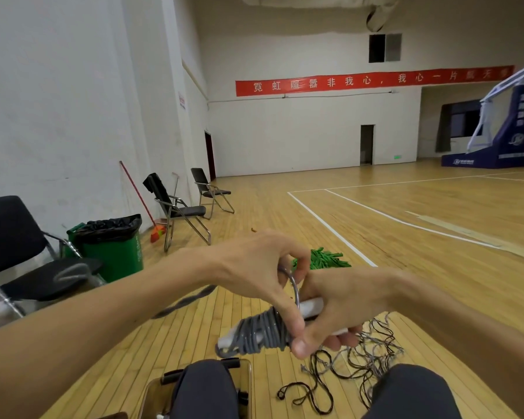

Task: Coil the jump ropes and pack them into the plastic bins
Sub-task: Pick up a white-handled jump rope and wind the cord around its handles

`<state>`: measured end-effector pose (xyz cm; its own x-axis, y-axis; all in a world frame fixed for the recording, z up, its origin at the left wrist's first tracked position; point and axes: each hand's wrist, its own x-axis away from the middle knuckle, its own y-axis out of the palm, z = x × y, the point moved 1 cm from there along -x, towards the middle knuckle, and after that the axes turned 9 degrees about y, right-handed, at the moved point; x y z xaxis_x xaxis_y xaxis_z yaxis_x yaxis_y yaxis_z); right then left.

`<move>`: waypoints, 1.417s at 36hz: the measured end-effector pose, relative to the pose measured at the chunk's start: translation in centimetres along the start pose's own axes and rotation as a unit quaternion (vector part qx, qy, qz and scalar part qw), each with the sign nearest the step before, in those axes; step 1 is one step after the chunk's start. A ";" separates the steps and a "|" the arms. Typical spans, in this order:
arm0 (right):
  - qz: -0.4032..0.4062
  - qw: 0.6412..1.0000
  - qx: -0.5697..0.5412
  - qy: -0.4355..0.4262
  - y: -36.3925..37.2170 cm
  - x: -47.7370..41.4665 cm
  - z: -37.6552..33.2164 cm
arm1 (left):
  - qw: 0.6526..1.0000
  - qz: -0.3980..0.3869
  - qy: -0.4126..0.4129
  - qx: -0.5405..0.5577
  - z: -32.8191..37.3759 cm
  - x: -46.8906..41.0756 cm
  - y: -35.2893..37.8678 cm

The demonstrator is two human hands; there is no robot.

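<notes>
Grey cord (257, 334) wrapped tight round a pair of white handles (310, 306), so pretty much done bar the tail. Held up off the floor (406, 207) just below centre, over the knees (206, 385), probably to stop the wraps slipping during the last turn. Gripped by the right hand (345, 303), in from 3 o'clock, fingers curled under and round the handles. Crossed over the top from 9 o'clock: left hand (254, 264), wrist bent down, pinching the last loose loop (295, 285) and, at a guess, steering it round. Probably calls for a tuck-in next. Parked at 6 o'clock between the knees: clear bin (153, 394), right under the cord for an easy drop. Dumped on the floor at 4 o'clock: tangle (366, 358) of more ropes, not yet coiled. Looks fairly early in the job, tbh.
</notes>
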<state>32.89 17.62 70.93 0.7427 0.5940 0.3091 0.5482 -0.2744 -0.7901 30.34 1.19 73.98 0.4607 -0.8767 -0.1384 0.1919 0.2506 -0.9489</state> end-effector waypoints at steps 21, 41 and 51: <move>0.092 0.949 -0.232 -0.195 -1.1 -0.3 0.2 | 0.809 0.062 -0.101 0.576 -1.9 0.8 0.1; 0.218 0.807 -0.544 -0.070 -2.6 -2.5 2.4 | 0.914 0.194 -0.204 0.292 -1.7 0.3 4.0; 0.242 0.811 -0.532 0.019 -2.5 -2.9 4.9 | 0.985 0.101 -0.139 0.022 -0.7 1.0 3.3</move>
<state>27.48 20.28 69.47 0.9701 0.2039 0.1318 0.1955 -0.9779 0.0743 30.79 0.88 70.47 0.7116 -0.6626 -0.2334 0.1075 0.4310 -0.8959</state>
